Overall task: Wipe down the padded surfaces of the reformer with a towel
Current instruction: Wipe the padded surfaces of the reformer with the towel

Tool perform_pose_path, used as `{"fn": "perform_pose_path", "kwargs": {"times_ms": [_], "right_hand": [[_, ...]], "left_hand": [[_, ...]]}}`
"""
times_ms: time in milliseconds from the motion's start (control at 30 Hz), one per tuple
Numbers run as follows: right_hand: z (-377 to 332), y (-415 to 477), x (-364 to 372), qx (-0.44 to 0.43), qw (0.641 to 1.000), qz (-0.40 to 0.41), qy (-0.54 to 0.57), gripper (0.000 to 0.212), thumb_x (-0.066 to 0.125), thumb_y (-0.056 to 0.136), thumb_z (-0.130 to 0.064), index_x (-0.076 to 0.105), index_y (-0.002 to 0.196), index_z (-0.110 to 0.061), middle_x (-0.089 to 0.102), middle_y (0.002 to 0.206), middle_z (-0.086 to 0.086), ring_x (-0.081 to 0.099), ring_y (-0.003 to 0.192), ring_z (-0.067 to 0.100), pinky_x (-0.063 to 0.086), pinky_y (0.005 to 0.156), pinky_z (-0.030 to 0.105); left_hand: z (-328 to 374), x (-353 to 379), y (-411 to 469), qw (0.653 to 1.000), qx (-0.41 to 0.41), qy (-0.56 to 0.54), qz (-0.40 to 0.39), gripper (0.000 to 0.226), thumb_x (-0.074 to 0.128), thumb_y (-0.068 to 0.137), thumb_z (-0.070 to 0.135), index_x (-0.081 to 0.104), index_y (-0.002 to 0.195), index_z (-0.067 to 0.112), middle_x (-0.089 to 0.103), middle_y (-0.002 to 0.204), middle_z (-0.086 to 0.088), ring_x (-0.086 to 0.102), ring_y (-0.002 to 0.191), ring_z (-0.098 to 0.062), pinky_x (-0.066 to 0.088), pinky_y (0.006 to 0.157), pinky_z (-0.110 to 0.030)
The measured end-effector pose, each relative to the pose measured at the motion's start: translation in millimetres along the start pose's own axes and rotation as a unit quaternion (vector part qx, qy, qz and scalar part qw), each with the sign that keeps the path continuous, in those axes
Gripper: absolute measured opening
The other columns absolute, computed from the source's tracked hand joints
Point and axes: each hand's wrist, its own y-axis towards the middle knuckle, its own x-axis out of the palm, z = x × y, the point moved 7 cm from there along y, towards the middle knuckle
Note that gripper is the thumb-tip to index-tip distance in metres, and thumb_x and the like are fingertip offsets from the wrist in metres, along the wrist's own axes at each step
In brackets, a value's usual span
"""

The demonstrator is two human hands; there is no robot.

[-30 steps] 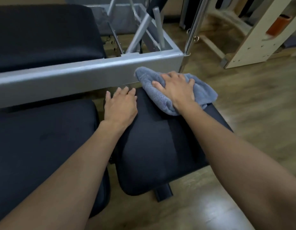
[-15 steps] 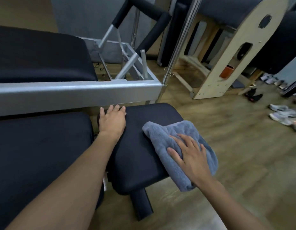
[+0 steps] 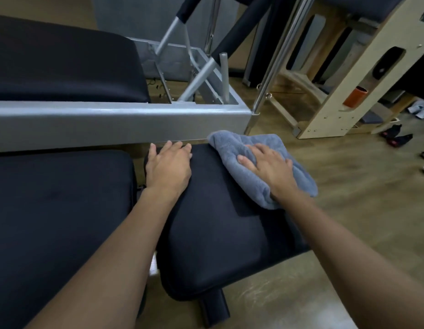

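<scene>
A small black padded seat (image 3: pixel 220 245) stands in front of me, just below the grey metal frame (image 3: pixel 111 122) of the reformer. My right hand (image 3: pixel 270 169) presses flat on a bunched grey-blue towel (image 3: pixel 249 176) at the pad's far right corner, fingers spread over the cloth. My left hand (image 3: pixel 168 165) rests palm down on the pad's far left corner, holding nothing. A larger black pad (image 3: pixel 56 210) lies to the left, and the reformer's black carriage pad (image 3: pixel 61 62) sits beyond the frame.
Grey metal bars and a black padded footbar (image 3: pixel 234 32) rise behind the frame. A chrome pole (image 3: pixel 275 65) stands at its right corner. A wooden ladder barrel (image 3: pixel 353 74) is at the right, with shoes (image 3: pixel 396 138) scattered on the wood floor.
My right hand has slid the towel from the pad's near right edge back up to its far right corner. My left hand has stayed in place on the pad.
</scene>
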Motion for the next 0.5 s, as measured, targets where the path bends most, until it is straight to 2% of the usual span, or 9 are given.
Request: {"fn": "perform_pose_path", "kwargs": {"times_ms": [133,233,400,500], "right_hand": [[-7.4,57.7,6.6,0.0,1.0,-0.028,0.005,0.057,0.024,0.096,-0.064,0.046,0.138,-0.033,0.05,0.141,0.003,0.044,0.129,0.03,0.031,0.098,0.058],[-7.7,63.3,3.2,0.018,1.0,-0.007,0.012,0.055,0.025,0.095,-0.062,0.051,0.131,-0.029,0.055,0.13,0.007,0.047,0.122,0.031,0.033,0.095,0.057],[-2.9,5.2,-5.5,-0.013,1.0,0.008,0.009,0.053,0.027,0.093,-0.063,0.046,0.135,-0.037,0.05,0.138,-0.003,0.044,0.126,0.023,0.037,0.096,0.057],[9.6,-46.6,-13.0,-0.02,0.999,-0.004,-0.031,0.062,0.023,0.092,-0.067,0.04,0.143,-0.038,0.044,0.148,-0.004,0.04,0.134,0.021,0.037,0.1,0.057]], "left_hand": [[0.2,1.5,-2.2,1.0,-0.003,0.01,-0.005,0.042,0.027,0.105,0.025,0.04,0.145,0.025,0.034,0.155,0.003,0.02,0.146,-0.019,0.002,0.118,-0.047],[2.9,-0.1,-2.4,0.999,-0.001,0.047,-0.001,0.043,0.026,0.105,0.025,0.036,0.147,0.026,0.032,0.155,0.005,0.018,0.146,-0.017,0.001,0.118,-0.047],[7.1,-7.6,-10.5,0.997,-0.023,0.074,-0.014,0.043,0.022,0.106,0.028,0.035,0.147,0.025,0.033,0.155,0.007,0.018,0.147,-0.018,0.003,0.118,-0.047],[10.6,-14.0,-15.8,0.995,-0.044,0.084,-0.011,0.045,0.02,0.105,0.031,0.036,0.147,0.023,0.034,0.155,0.004,0.022,0.146,-0.021,0.009,0.119,-0.047]]}}
